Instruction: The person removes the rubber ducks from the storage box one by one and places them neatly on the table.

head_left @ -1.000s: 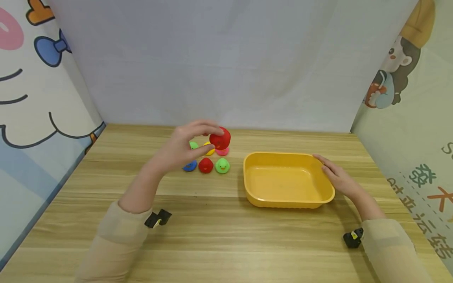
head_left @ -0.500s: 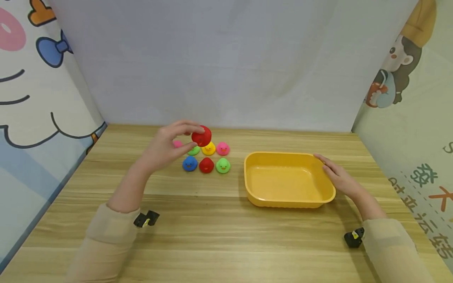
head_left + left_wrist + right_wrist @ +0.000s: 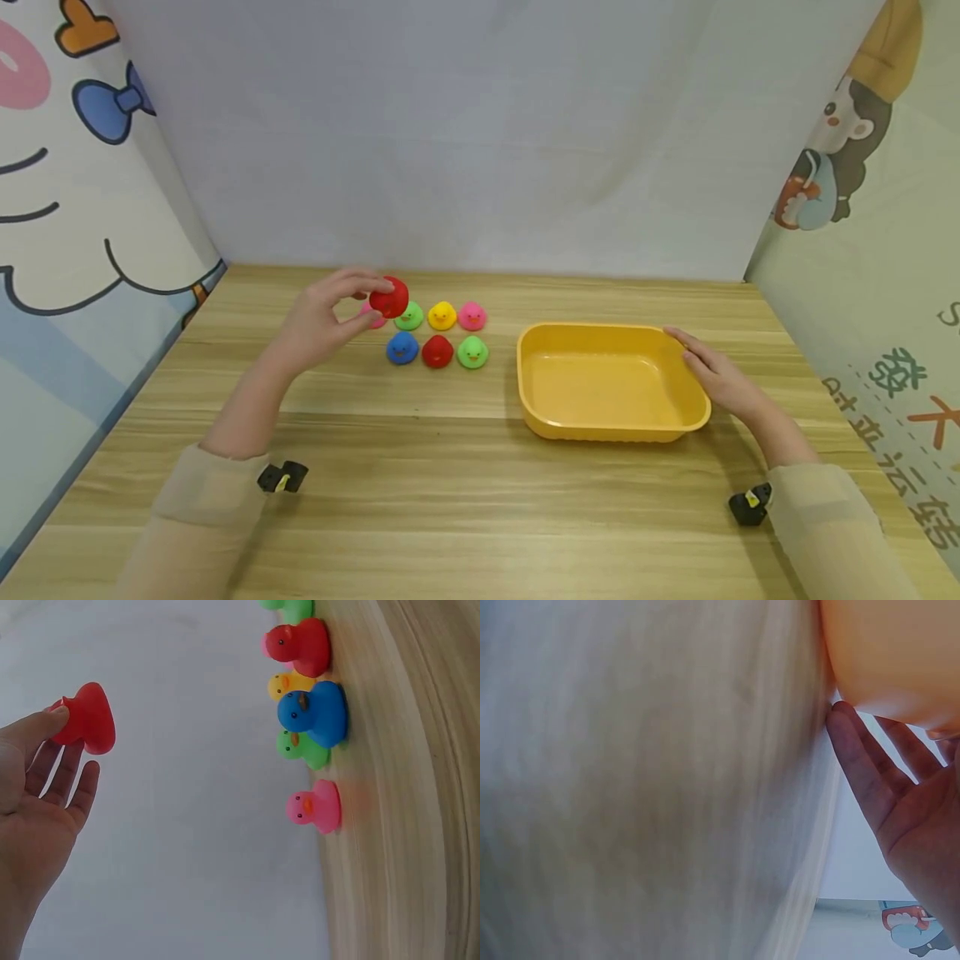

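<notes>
My left hand (image 3: 315, 327) pinches a red rubber duck (image 3: 392, 298) between thumb and fingertips, raised off the table. In the left wrist view the held duck (image 3: 91, 720) appears tipped over, its head end at my thumb. Just behind it in the head view, a pink rubber duck (image 3: 372, 320) is partly hidden. My right hand (image 3: 716, 382) rests at the right end of a yellow plastic tub (image 3: 592, 390), which has nothing in it. Seen from the right wrist, the fingers (image 3: 859, 746) lie fairly straight against the tub's outer side.
Beside the left hand, more ducks stand in two rows: green (image 3: 409, 317), yellow (image 3: 442, 316) and pink (image 3: 472, 316) behind; blue (image 3: 402, 348), red (image 3: 437, 352) and green (image 3: 472, 352) in front. A pale curtain (image 3: 480, 142) hangs behind the wooden table (image 3: 450, 517).
My left hand has carried the red duck leftward, from above the right part of the back row to near the pink duck at its left end. The right hand and tub have stayed put.
</notes>
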`<state>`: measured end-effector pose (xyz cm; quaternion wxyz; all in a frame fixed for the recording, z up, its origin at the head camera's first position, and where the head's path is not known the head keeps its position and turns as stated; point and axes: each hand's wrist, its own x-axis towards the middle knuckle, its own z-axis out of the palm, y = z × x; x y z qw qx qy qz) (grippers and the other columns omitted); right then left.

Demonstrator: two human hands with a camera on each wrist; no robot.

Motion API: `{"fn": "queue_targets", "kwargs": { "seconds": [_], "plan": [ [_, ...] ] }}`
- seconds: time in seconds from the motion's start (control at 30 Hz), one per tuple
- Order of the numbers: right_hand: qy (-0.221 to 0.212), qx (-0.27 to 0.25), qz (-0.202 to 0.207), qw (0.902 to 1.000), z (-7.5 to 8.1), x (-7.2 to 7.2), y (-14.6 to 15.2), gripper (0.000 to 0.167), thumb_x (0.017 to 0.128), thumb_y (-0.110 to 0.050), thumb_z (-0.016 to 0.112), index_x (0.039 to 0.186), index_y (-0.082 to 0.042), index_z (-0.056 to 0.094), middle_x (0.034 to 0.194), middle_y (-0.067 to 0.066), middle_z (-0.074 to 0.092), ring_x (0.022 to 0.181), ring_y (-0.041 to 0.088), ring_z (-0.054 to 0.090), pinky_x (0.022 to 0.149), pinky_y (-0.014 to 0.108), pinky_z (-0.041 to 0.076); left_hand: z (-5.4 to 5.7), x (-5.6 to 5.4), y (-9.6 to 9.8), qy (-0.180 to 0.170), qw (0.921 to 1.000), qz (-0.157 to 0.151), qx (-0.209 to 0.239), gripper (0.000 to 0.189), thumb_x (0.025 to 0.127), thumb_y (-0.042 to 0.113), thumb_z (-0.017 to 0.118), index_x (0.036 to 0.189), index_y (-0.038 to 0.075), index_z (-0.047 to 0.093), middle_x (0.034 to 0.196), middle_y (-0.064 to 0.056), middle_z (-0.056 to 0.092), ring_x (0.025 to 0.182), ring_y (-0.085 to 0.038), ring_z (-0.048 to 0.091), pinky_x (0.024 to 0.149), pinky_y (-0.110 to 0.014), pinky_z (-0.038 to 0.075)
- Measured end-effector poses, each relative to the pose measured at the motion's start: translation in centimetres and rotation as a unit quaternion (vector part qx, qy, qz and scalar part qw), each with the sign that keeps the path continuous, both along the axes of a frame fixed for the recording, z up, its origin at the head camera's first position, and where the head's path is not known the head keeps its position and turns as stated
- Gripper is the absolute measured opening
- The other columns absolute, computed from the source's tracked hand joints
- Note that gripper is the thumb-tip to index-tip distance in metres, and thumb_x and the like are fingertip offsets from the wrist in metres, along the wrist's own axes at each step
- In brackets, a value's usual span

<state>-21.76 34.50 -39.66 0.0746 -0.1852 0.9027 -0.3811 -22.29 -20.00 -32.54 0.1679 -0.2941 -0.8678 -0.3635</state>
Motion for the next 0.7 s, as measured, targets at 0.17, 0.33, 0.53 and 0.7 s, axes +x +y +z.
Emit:
{"fn": "queue_targets", "kwargs": {
  "seconds": [0.17,0.33,0.53,0.7],
  "plan": [
    [0.007,0.000,0.003,1.0000,0.0,0.0,-0.1,0.048,0.104,-0.020,0.031,0.150,-0.006,0.023,0.152,0.026,0.020,0.136,0.048,0.018,0.105,0.008,0.021,-1.0,-0.4,-1.1,-0.004,0.9998,0.014,-0.016,0.034,0.080,-0.001,0.071,0.112,0.009,0.066,0.119,-0.010,0.061,0.106,-0.025,0.057,0.085,-0.033,0.050],
    [0.001,0.000,0.003,1.0000,0.1,0.0,0.0,0.048,0.104,-0.020,0.031,0.150,-0.006,0.022,0.153,0.025,0.019,0.137,0.049,0.018,0.114,0.030,0.022,-2.0,-0.8,-1.9,-0.012,0.9997,0.012,-0.018,0.035,0.079,-0.004,0.071,0.111,0.007,0.067,0.116,-0.012,0.062,0.105,-0.027,0.058,0.083,-0.043,0.051],
    [0.002,0.006,0.000,1.0000,-0.1,0.0,0.1,0.048,0.104,-0.020,0.031,0.150,-0.007,0.022,0.153,0.025,0.019,0.137,0.048,0.018,0.107,0.011,0.021,-3.0,-1.4,-2.7,-0.033,0.9991,0.001,-0.028,0.034,0.077,-0.008,0.071,0.108,0.004,0.068,0.114,-0.015,0.064,0.105,-0.030,0.058,0.081,-0.047,0.052],
    [0.006,0.002,0.002,1.0000,0.0,0.0,0.1,0.048,0.104,-0.018,0.032,0.150,-0.006,0.022,0.153,0.025,0.020,0.137,0.048,0.019,0.113,0.029,0.022,-3.9,-1.8,-3.5,-0.066,0.9966,0.002,-0.049,0.033,0.079,-0.007,0.069,0.110,0.004,0.067,0.118,-0.017,0.062,0.108,-0.032,0.057,0.082,-0.050,0.052]
  ]
}}
